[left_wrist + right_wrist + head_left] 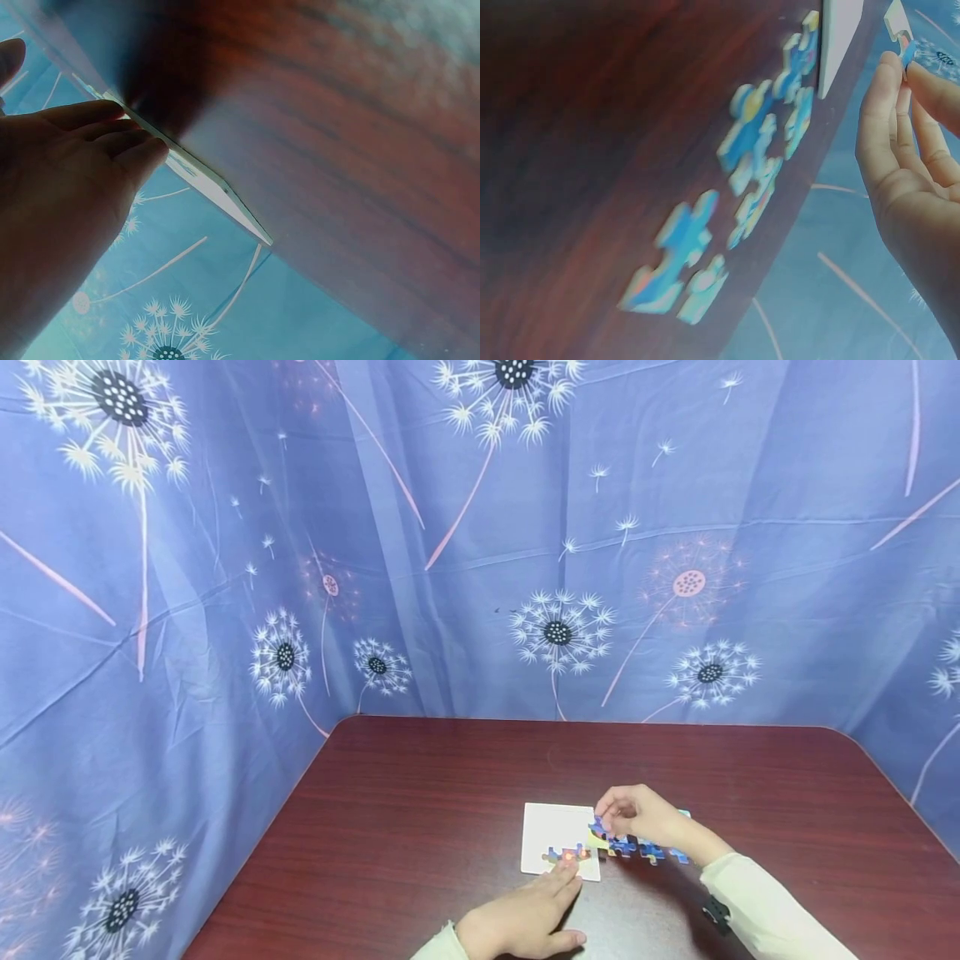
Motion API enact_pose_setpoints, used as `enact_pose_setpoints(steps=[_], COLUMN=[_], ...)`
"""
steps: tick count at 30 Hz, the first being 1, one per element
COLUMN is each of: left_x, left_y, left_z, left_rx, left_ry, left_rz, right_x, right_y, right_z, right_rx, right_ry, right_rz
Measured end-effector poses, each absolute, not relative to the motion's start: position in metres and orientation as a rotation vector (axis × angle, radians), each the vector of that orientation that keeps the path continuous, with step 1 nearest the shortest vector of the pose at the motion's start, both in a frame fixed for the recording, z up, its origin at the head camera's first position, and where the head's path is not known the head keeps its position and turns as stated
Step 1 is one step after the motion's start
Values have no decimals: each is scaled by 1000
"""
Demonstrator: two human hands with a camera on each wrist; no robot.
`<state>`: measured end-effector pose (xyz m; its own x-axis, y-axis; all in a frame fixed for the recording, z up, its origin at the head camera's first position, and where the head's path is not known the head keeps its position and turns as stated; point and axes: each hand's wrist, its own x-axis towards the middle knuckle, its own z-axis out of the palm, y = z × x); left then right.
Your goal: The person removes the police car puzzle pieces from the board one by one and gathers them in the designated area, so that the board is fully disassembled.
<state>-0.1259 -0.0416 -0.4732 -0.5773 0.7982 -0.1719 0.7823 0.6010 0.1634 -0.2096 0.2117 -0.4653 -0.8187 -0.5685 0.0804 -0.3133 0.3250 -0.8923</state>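
Observation:
A white puzzle board (546, 828) lies on the table, with colourful jigsaw pieces (555, 855) along its near side. My left hand (528, 917) reaches to the board's near edge, its fingers straight and its fingertips at those pieces. In the left wrist view the fingers (97, 124) lie along the thin board (214, 191). Over the board's right side, my right hand (643, 814) pinches a blue and yellow jigsaw piece (597, 828) between thumb and fingertips. The right wrist view shows this piece (900, 26) held up, partly hidden by the fingertips.
Several loose jigsaw pieces (679, 240) lie to the right of the board, partly beneath my right forearm in the head view. The dark red wooden table (420, 793) ends at a blue dandelion-print curtain (465, 635) behind and at the left.

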Motion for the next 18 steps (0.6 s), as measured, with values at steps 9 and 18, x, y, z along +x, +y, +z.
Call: enact_pose_setpoints(steps=[9,18], left_x=[-126,-126], left_y=[-41,-41], left_z=[-473,-476], left_rx=[1312,1298], left_ry=[2607,2610], left_rz=[83,88], right_x=[-192,-182], right_y=[231,236], right_z=[-475,-488], right_rx=[-849,-886], right_ry=[2278,2225], right_rz=[-1536,-1535])
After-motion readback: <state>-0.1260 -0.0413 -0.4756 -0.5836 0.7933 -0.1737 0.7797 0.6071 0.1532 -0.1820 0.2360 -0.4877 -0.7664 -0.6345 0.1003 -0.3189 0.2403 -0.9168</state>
